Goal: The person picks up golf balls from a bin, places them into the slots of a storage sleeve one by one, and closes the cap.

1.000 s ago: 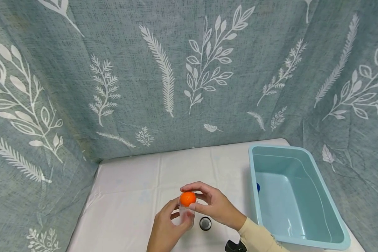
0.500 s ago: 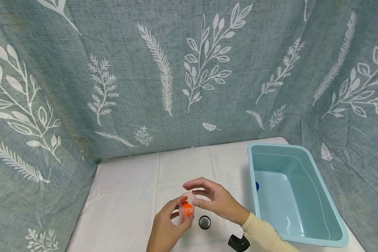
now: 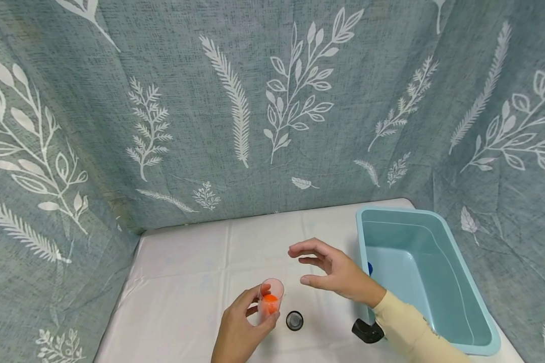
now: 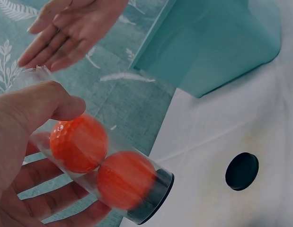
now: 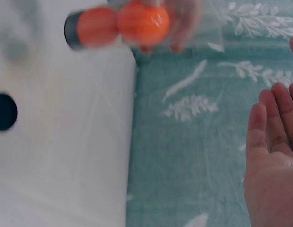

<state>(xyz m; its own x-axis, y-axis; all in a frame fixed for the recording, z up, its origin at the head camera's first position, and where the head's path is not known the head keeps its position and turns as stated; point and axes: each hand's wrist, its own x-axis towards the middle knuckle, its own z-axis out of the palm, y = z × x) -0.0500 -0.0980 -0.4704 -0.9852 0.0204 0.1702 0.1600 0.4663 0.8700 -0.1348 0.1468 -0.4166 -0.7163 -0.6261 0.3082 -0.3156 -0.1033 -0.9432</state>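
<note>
My left hand (image 3: 242,327) grips a clear plastic tube (image 3: 276,286), its mouth tilted up toward the head camera. Inside, the left wrist view shows two orange golf balls, an upper dimpled ball (image 4: 79,143) near the thumb and a lower ball (image 4: 127,180) resting against the black end cap (image 4: 158,196). My fingers wrap behind the tube. To the right of it, my right hand (image 3: 333,269) is raised with fingers apart and nothing in it. A loose black cap (image 3: 294,320) lies on the white tablecloth, just right of the tube.
A light blue plastic bin (image 3: 474,297) stands at the right of the table, with a blue object (image 3: 370,268) partly visible inside by its left wall. Patterned grey-green curtains (image 3: 186,111) close off the back and sides.
An orange golf ball at the tube's mouth has dropped inside after my right hand let it go. My right hand has moved right, toward the bin. The left hand stays in place.
</note>
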